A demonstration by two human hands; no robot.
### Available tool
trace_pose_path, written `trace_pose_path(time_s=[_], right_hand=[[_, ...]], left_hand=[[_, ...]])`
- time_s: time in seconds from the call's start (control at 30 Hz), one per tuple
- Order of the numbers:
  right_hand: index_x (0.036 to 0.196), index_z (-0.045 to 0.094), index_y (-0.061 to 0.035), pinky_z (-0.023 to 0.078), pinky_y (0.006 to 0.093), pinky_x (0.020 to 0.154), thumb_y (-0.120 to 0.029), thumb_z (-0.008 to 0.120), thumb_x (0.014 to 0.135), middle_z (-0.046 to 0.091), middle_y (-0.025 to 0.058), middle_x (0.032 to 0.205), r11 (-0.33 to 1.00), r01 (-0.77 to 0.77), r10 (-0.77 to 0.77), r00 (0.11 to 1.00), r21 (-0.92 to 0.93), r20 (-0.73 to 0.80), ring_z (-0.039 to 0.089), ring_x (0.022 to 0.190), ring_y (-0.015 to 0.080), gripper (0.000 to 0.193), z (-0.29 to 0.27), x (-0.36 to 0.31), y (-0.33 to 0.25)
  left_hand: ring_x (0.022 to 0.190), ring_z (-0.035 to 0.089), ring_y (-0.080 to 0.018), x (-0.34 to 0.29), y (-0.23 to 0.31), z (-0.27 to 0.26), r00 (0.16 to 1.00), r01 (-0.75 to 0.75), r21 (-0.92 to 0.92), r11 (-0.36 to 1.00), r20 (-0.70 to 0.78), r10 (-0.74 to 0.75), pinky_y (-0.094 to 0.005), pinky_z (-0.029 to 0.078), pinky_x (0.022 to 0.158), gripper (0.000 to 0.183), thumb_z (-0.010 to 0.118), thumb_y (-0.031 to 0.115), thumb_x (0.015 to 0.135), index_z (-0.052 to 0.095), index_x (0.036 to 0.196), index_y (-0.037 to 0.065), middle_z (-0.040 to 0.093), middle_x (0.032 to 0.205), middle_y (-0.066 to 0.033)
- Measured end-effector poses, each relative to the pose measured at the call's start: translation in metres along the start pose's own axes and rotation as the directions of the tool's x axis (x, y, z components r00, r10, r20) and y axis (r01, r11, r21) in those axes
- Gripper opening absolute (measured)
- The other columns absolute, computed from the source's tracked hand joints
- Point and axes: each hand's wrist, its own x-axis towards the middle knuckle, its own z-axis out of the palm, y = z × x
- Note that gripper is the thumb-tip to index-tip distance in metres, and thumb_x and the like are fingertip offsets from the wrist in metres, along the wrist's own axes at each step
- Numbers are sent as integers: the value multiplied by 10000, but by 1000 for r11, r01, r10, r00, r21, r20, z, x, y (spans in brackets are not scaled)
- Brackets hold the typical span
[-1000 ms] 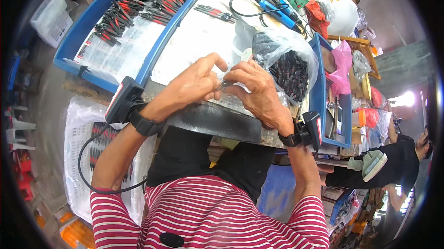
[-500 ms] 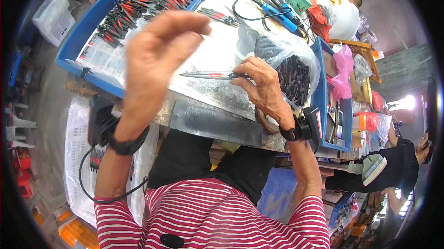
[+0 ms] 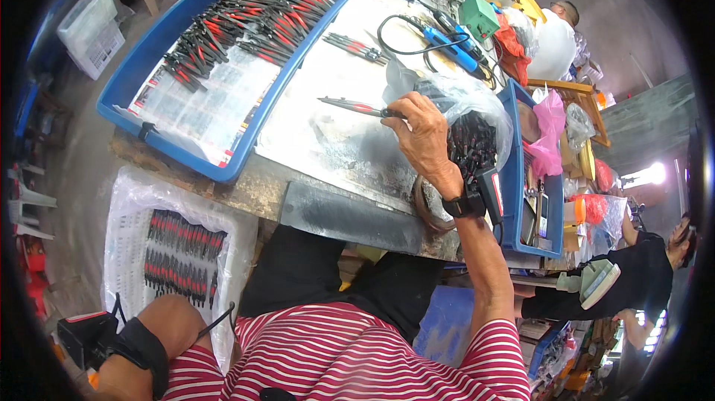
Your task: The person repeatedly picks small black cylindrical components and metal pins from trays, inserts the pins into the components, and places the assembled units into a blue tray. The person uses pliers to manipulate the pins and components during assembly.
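My right hand point(image 3: 424, 137) is closed in a pinch over the worktable. Between its fingertips is the black end of a slim grey pointed tool with a red inset point(image 3: 356, 106), its tip directed left. Just right of that hand, a clear plastic bag point(image 3: 454, 96) holds many dark parts point(image 3: 472, 140). My left hand point(image 3: 173, 317) is low at the left, near the front of a white crate point(image 3: 123, 244); its fingers are hidden. Inside the crate lie rows of similar black-and-red tools point(image 3: 182, 233). Several more tools point(image 3: 354, 46) lie side by side on the table, beyond my right hand.
A large blue tray point(image 3: 242, 159) with a pile of black-and-red tools point(image 3: 246, 17) stands at the table's left. Blue-handled electric tools point(image 3: 450, 43) with a cable and a green box point(image 3: 479, 15) are at the back. Another blue tray point(image 3: 510, 200) is at right; a person point(image 3: 633, 267) is beyond it.
My left hand has swung from above the table down and back to the lower left, baring the blue tray and the crate. My right hand keeps the tool, now tilted slightly differently.
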Motion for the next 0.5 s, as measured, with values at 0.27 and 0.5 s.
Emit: trace_pose_path(time_s=[0.27,0.5], right_hand=[[784,587,-54,452,359,637,-75,701,687,541,65,788,994,14,-20,998,-111,-56,550,757,262,151,18,10,2],[859,590,-56,449,366,638,-81,696,717,563,75,813,984,22,-38,995,-176,-88,563,765,276,179,27,14,4]], left_hand=[[923,560,-195,-4,5,1,1000,-6,-3,1000,-10,6,-313,438,836,347,547,240,895,528,1168,27,596,1059,-145],[911,556,-192,-8,6,-1,999,-8,-4,1000,-38,7,-309,436,822,336,546,238,896,528,1162,33,595,1049,-136]])
